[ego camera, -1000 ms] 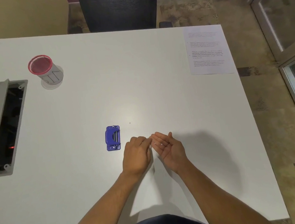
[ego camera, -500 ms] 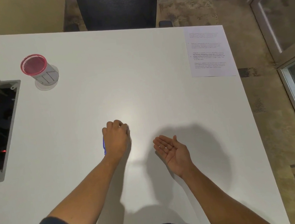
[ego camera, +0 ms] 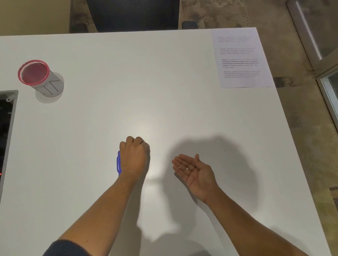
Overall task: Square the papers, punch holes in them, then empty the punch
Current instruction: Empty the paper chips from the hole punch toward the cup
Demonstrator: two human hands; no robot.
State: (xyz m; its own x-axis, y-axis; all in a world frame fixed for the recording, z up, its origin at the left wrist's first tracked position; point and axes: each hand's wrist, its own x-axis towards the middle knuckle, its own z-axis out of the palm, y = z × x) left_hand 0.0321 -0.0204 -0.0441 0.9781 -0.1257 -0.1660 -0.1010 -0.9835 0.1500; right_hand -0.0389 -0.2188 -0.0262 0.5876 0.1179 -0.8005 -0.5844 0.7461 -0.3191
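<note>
Right hand (ego camera: pixel 194 170) palm up, fingers relaxed and loosely cupped, small white paper dots (ego camera: pixel 187 168) lying in the palm. Left hand (ego camera: pixel 135 155) just beyond, fingers curled down over the blue hole punch (ego camera: pixel 118 163), gripping it on the white counter (ego camera: pixel 117 96); only its left edge shows. Farther off: printed papers (ego camera: pixel 239 59) at the far right corner, red-rimmed mesh cup (ego camera: pixel 38 79) far left.
</note>
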